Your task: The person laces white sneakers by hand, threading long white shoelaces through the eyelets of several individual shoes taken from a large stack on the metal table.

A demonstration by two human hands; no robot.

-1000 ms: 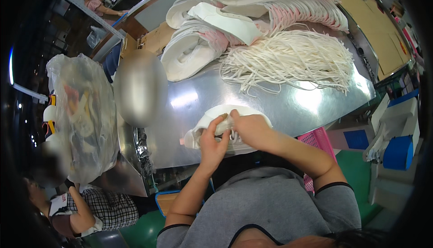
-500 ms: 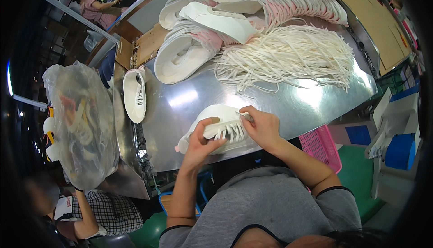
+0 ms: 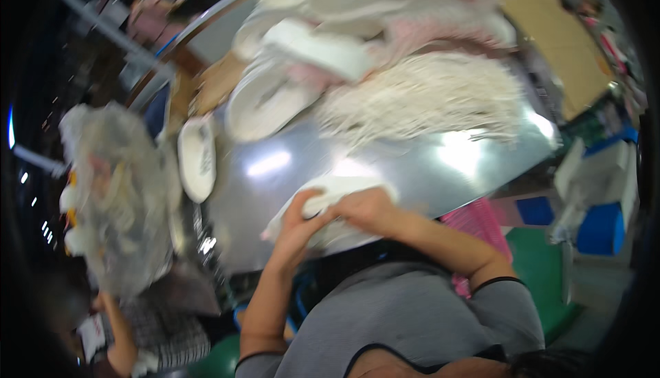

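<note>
A white shoe upper (image 3: 347, 185) lies on the metal table close in front of me, its toe and heel partly hidden by my hands. My left hand (image 3: 300, 221) grips it from the near left, fingers curled over the edge of its opening. Across the lacing area lies my right hand (image 3: 368, 211), fingers drawn together beside my left thumb. Blur hides what its fingertips hold, and the laces under them cannot be made out.
Shiny metal table (image 3: 275, 185). White laces (image 3: 426, 96) lie heaped behind, beside stacked white and pink shoe uppers (image 3: 268, 103). A single upper (image 3: 197, 161) sits at the left edge. A plastic bag (image 3: 124, 199) and a co-worker (image 3: 158, 323) are left; a pink basket (image 3: 478, 223) is right.
My right hand has moved left and nearer, from the upper's far side to beside my left thumb. The whole view has shifted slightly and blurred.
</note>
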